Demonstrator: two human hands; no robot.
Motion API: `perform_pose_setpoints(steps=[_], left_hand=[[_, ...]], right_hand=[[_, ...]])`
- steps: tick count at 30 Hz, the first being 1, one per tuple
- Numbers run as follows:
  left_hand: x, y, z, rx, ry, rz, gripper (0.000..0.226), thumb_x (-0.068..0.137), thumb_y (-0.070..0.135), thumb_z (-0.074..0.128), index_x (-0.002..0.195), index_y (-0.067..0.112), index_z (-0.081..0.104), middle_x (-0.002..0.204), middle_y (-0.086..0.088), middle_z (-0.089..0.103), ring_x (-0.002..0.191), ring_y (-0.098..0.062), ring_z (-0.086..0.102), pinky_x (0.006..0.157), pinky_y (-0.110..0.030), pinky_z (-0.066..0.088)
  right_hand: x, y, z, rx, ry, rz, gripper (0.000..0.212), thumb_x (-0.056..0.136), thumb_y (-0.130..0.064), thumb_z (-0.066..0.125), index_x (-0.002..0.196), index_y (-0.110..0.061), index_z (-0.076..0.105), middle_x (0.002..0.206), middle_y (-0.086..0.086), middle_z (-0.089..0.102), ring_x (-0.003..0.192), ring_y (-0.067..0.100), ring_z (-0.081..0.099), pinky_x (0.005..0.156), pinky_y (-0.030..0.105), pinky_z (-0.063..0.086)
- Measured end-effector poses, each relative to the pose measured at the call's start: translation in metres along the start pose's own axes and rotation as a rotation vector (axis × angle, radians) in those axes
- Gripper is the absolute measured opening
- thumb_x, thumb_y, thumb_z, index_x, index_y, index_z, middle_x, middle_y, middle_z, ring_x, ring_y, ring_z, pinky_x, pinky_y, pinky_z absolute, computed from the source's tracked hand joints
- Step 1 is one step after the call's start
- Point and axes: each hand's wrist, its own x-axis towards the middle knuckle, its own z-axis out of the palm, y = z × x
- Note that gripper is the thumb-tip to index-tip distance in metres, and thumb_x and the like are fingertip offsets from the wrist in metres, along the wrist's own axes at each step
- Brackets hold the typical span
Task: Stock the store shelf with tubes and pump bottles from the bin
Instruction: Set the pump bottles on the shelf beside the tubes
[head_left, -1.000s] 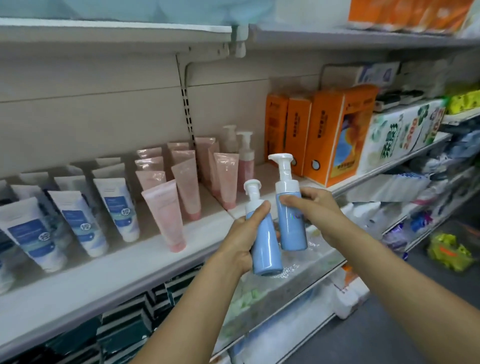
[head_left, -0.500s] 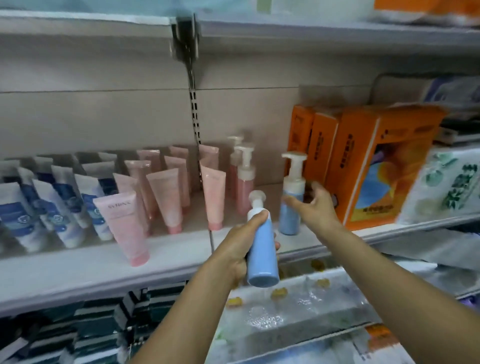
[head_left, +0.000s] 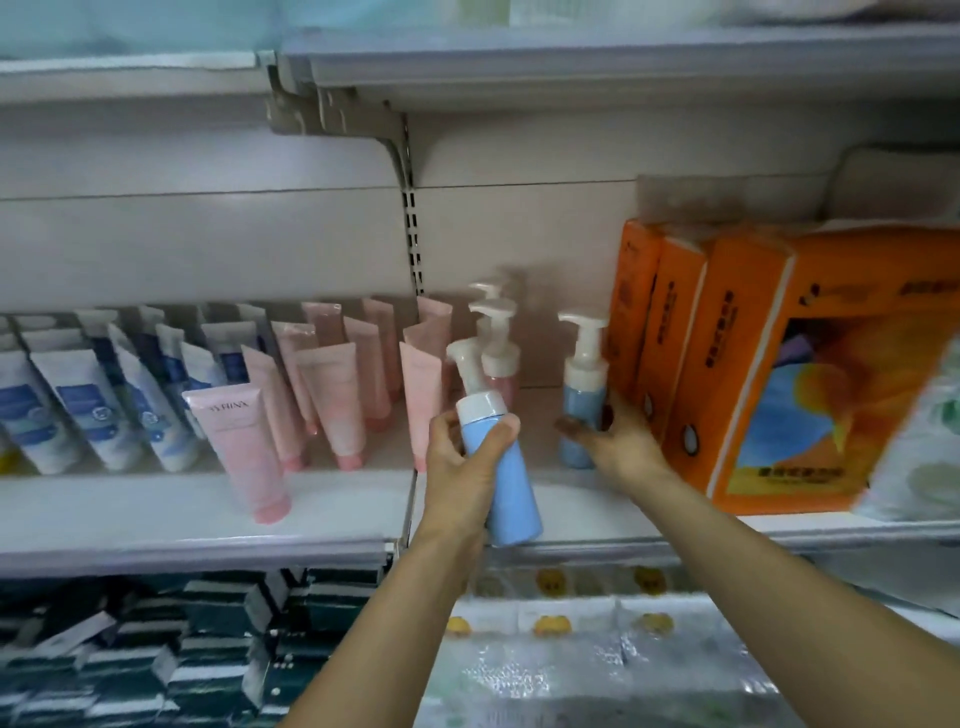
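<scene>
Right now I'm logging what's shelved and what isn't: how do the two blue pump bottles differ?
The blue bottle in the left hand is off the shelf, out front and tilted; the blue bottle at the right hand stands upright on it, beside the orange boxes. The first is gripped round its upper body; the second is held low. Both have blue bodies and white pump tops.

Your left hand (head_left: 462, 467) grips a blue pump bottle (head_left: 498, 457) tilted above the shelf's (head_left: 197, 519) front edge, while your right hand (head_left: 618, 441) holds another blue pump bottle (head_left: 584, 395) upright beside the orange boxes (head_left: 727, 364).
</scene>
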Motion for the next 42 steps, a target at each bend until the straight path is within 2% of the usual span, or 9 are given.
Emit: perform_pose_setpoints(steps=[3,7,12,17,31,34,37,40,42], left_hand=[[0.007,0.0,0.005,0.008,0.043,0.07,0.037,0.081,0.027,0.076,0.105,0.025,0.048,0.102,-0.012,0.065,0.084,-0.026,0.067,0.078,-0.05,0.058],[0.017,-0.001,0.01,0.033,0.095,0.117,0.041,0.08,0.027,0.077,0.108,0.023,0.047,0.103,-0.013,0.064,0.088,-0.03,0.067,0.08,-0.051,0.058],[0.023,-0.004,0.015,0.032,0.109,0.124,0.04,0.081,0.026,0.076,0.109,0.021,0.048,0.099,-0.008,0.064,0.089,-0.031,0.068,0.08,-0.052,0.058],[0.026,-0.008,0.016,0.029,0.115,0.157,0.038,0.082,0.025,0.076,0.108,0.02,0.049,0.097,-0.005,0.065,0.083,-0.023,0.067,0.079,-0.046,0.058],[0.029,-0.01,0.017,0.032,0.141,0.172,0.044,0.081,0.028,0.076,0.116,0.022,0.049,0.101,-0.003,0.065,0.09,-0.023,0.068,0.084,-0.047,0.058],[0.027,-0.013,0.016,0.032,0.142,0.171,0.042,0.081,0.027,0.076,0.113,0.023,0.049,0.1,-0.005,0.065,0.088,-0.025,0.068,0.082,-0.05,0.057],[0.026,-0.014,0.016,0.044,0.124,0.187,0.037,0.081,0.028,0.076,0.106,0.028,0.049,0.101,-0.006,0.065,0.086,-0.025,0.068,0.081,-0.047,0.058],[0.023,-0.014,0.022,0.068,0.089,0.216,0.037,0.081,0.026,0.076,0.107,0.024,0.05,0.099,-0.006,0.066,0.086,-0.024,0.068,0.079,-0.043,0.058],[0.022,-0.015,0.027,0.069,0.044,0.236,0.041,0.081,0.025,0.077,0.112,0.022,0.05,0.098,-0.006,0.066,0.083,-0.018,0.067,0.076,-0.039,0.058]], right_hand=[[0.015,-0.004,0.007,0.027,0.028,0.028,0.059,0.075,-0.016,0.081,0.126,-0.012,0.051,0.119,0.005,0.06,0.107,0.022,0.058,0.096,0.04,0.046],[0.032,-0.006,0.018,-0.077,0.074,0.011,0.063,0.073,-0.019,0.082,0.127,-0.009,0.052,0.126,0.013,0.06,0.113,0.03,0.058,0.092,0.036,0.043],[0.049,-0.013,0.018,-0.079,0.04,-0.008,0.055,0.079,-0.015,0.078,0.127,-0.013,0.05,0.116,0.002,0.055,0.107,0.018,0.055,0.081,0.027,0.038],[0.064,-0.013,0.023,-0.022,0.045,0.029,0.059,0.077,-0.013,0.079,0.129,-0.008,0.05,0.127,0.012,0.059,0.114,0.031,0.059,0.09,0.036,0.047],[0.093,-0.013,0.03,-0.05,0.02,0.088,0.064,0.074,-0.012,0.081,0.131,-0.006,0.05,0.13,0.016,0.058,0.117,0.034,0.057,0.097,0.044,0.047],[0.08,-0.014,0.022,-0.148,0.022,0.078,0.068,0.076,-0.015,0.08,0.135,-0.007,0.046,0.134,0.016,0.055,0.123,0.034,0.053,0.1,0.039,0.044],[0.064,-0.014,0.011,-0.462,0.135,0.032,0.074,0.082,-0.03,0.072,0.143,-0.011,0.034,0.141,0.014,0.045,0.128,0.033,0.046,0.103,0.038,0.041],[0.051,-0.015,0.009,-0.335,0.124,-0.011,0.019,0.086,-0.015,0.064,0.103,-0.017,0.056,0.103,0.01,0.057,0.103,0.027,0.057,0.082,0.032,0.044],[0.047,-0.013,0.008,-0.103,0.032,0.061,0.022,0.083,-0.002,0.06,0.084,-0.023,0.057,0.087,0.009,0.06,0.081,0.027,0.062,0.065,0.026,0.044]])
